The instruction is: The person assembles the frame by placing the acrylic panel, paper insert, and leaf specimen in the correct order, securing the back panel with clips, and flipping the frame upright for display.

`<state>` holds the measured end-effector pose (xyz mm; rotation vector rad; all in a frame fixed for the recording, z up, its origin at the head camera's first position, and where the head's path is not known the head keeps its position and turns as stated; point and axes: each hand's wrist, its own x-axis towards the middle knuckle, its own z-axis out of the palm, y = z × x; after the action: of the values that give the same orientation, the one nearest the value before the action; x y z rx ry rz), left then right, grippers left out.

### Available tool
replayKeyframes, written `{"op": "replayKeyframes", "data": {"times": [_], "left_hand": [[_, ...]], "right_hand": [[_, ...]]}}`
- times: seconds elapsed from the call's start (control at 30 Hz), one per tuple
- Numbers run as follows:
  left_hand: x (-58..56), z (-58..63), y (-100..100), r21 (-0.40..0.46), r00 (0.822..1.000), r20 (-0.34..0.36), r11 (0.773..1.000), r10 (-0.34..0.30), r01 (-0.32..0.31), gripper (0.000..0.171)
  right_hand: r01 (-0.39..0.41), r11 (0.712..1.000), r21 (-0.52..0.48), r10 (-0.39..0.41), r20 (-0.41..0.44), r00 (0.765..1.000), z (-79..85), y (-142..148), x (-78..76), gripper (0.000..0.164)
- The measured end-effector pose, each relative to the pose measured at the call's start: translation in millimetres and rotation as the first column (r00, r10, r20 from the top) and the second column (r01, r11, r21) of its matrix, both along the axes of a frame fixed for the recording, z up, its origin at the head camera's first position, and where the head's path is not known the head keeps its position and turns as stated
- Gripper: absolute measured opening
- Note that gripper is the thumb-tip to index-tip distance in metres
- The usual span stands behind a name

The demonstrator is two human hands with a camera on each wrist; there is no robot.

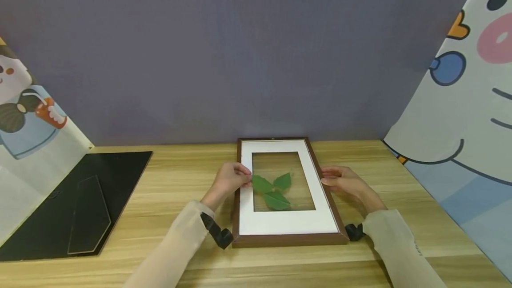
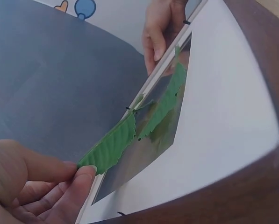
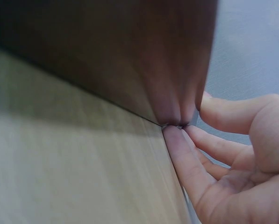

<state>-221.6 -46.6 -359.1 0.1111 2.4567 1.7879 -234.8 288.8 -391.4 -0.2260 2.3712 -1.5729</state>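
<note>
A brown picture frame point(image 1: 290, 240) with a white mat point(image 1: 286, 223) lies on the wooden table. Its middle is a clear glass-like pane point(image 1: 276, 163) that mirrors the greenery. Between thumb and fingertips, my left hand point(image 1: 230, 180) pinches the edge of a toothed green leaf point(image 2: 112, 144), part of a small leaf sprig point(image 1: 277, 201) over the pane's lower half. Whether the sprig touches the pane, I cannot tell. My right hand point(image 1: 347, 183) rests against the frame's right side; in the right wrist view its fingertips point(image 3: 176, 140) touch the frame's outer side near the tabletop.
A black backing board point(image 1: 44, 217) with a fold-out stand point(image 1: 90, 214) lies on the table at the left. Behind the table rises a grey panel point(image 1: 240, 57). Cartoon-printed panels stand at the left point(image 1: 24, 190) and right point(image 1: 432, 132).
</note>
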Motion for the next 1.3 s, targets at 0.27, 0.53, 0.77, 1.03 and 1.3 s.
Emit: {"op": "replayKeyframes", "data": {"times": [0.27,0.53,0.77,1.03,1.3], "left_hand": [[-7.1,-0.6,4,0.006,1.000,-0.009,1.000,0.026,-0.026,0.005],[-15.7,-3.5,9,-0.018,0.998,-0.043,0.999,0.044,-0.045,0.003],[-25.5,-5.2,17,-0.022,0.994,-0.070,0.996,0.086,-0.087,0.005],[-37.6,-9.5,22,0.053,0.990,-0.060,0.991,0.127,-0.124,0.008],[-46.5,-14.8,21,0.129,0.990,-0.015,0.982,0.138,-0.135,0.008]], "right_hand": [[0.000,1.000,0.015,0.000,-0.003,1.000,0.0,0,0.0,0.059],[-0.002,1.000,0.030,0.002,-0.006,1.000,0.0,0,-0.8,0.060],[0.012,0.999,0.033,-0.012,0.002,1.000,-0.3,1,-1.8,0.060],[0.003,0.999,0.040,-0.003,-0.005,1.000,-0.1,-1,-3.5,0.060],[0.013,0.999,0.039,-0.013,-0.004,1.000,-0.7,0,-3.3,0.059]]}}
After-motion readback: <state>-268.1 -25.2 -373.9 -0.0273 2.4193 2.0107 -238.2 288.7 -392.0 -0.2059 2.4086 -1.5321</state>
